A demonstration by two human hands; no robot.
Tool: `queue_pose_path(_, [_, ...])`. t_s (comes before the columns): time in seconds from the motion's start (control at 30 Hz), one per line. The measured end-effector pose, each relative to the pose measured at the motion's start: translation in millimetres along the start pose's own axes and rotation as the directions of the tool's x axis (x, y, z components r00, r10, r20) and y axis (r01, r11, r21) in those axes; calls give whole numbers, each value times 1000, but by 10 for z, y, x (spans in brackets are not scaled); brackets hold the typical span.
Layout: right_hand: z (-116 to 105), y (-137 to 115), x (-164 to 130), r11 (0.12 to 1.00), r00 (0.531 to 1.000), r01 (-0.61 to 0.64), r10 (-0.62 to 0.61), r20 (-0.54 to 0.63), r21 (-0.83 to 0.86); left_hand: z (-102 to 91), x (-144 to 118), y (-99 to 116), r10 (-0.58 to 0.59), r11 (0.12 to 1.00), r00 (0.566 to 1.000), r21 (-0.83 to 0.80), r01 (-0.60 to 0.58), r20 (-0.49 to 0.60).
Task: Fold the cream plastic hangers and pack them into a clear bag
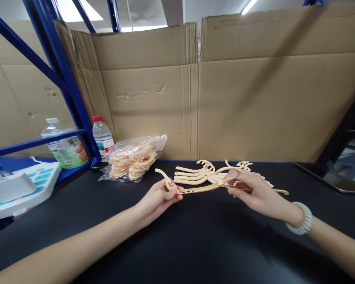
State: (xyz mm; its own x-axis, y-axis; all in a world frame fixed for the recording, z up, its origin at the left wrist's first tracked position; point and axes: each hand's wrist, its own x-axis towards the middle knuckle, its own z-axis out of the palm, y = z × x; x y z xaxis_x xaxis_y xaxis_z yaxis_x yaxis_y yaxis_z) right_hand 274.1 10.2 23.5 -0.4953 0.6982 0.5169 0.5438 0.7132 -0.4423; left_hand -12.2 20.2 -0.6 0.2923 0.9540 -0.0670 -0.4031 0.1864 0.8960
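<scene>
the beige, slotted plastic hanger arm (199,190) is held before the row of curved beige plastic hangers (191,178) — left hand (159,196) pinching its hooked end, right hand (254,193) gripping the other — apparently mid-fitting, so the next move probably calls for steady alignment and gentle pressure.

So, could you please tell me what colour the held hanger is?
The held hanger is pale peach-beige, shown in the head view.

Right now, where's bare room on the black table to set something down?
Free: smooth black tabletop between left forearm and right forearm; also between right forearm and flat dark-screened slab. Crowded: further back, with cream plastic hangers, left hand, right hand and clear plastic bag of cream pieces.
</scene>
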Motion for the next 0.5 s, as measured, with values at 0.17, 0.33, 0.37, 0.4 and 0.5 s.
queue_pose_path(0.17, [23,-80,7,993,1000,-20,20,1,113,23,-12,11,7,999,997,35,-4,-80])
queue_pose_path(0.33, [79,-75,-3,971,997,-76,81,-13,226,35,-20,6,26,998,992,62,-19,-120])
queue_pose_path(0.37, [86,-75,-5,959,995,-99,104,-3,264,35,-19,4,30,997,992,68,-22,-125])
queue_pose_path(0.4, [92,-79,-6,947,992,-121,124,8,297,34,-18,1,35,997,991,74,-25,-129])
queue_pose_path(0.5, [97,-105,-3,921,985,-167,169,25,352,26,-19,-7,50,995,990,93,-38,-130])
